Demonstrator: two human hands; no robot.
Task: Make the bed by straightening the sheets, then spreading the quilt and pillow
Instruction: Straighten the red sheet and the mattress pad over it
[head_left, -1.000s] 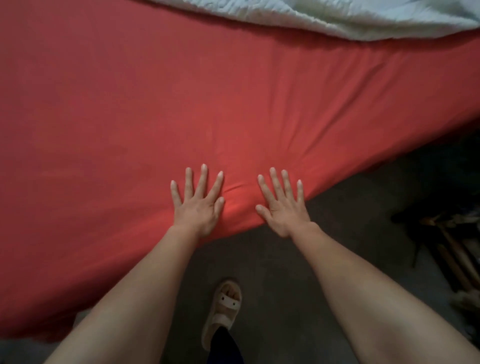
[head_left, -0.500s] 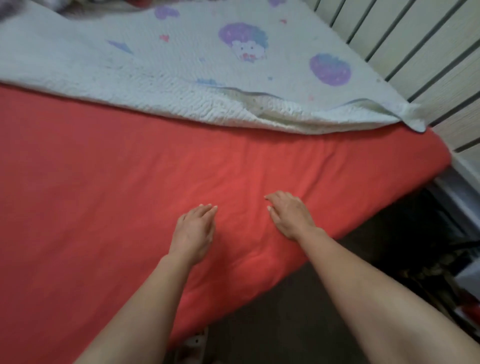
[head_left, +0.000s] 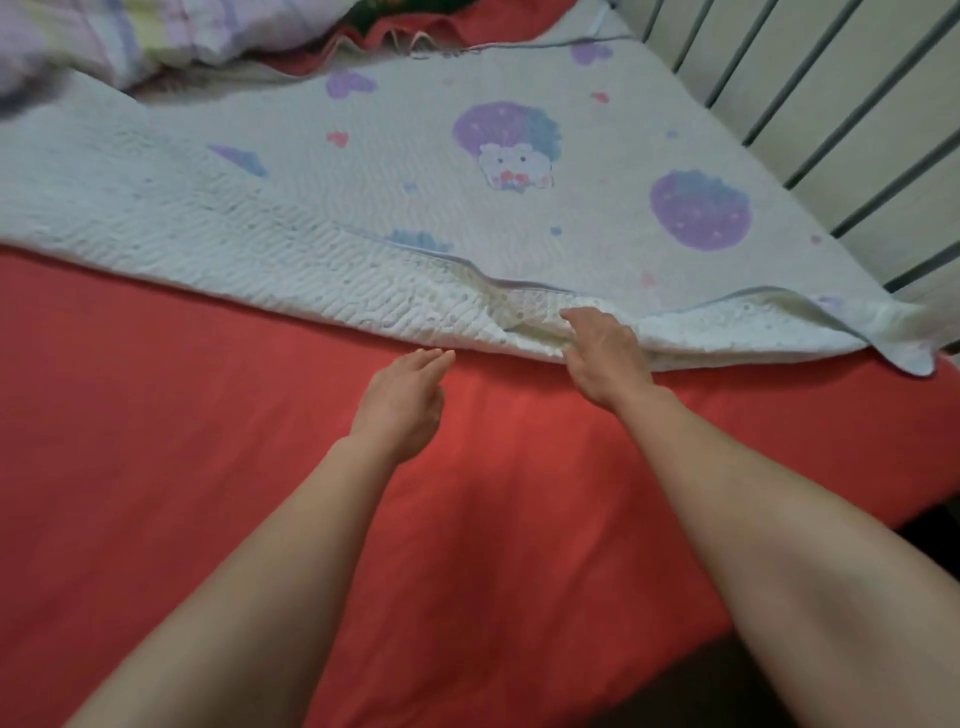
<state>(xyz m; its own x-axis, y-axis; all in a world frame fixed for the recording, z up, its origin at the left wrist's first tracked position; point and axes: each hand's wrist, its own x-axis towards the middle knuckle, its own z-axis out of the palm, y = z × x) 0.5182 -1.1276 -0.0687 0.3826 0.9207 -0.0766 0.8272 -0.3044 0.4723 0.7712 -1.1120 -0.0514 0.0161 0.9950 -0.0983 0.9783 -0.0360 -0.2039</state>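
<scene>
1. The right hand (head_left: 605, 358) has left the sheet's near edge. Its fingers (head_left: 574, 316) now touch the folded hem of the quilt (head_left: 363, 171); I cannot tell whether they grip it.
2. The left hand (head_left: 402, 400), fingers straight and together, has come up just short of that hem.
3. The red sheet (head_left: 182, 415) looks smoothed, so spreading the quilt is likely next.

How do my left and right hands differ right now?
The left hand is over the red sheet, only its fingertips near the quilt; the right hand lies on the quilt's folded edge. The left hand's fingers are straight and together; the right hand's fingers bend onto the fold, though whether they grip it is unclear. Both are bare and stretched forward.
</scene>
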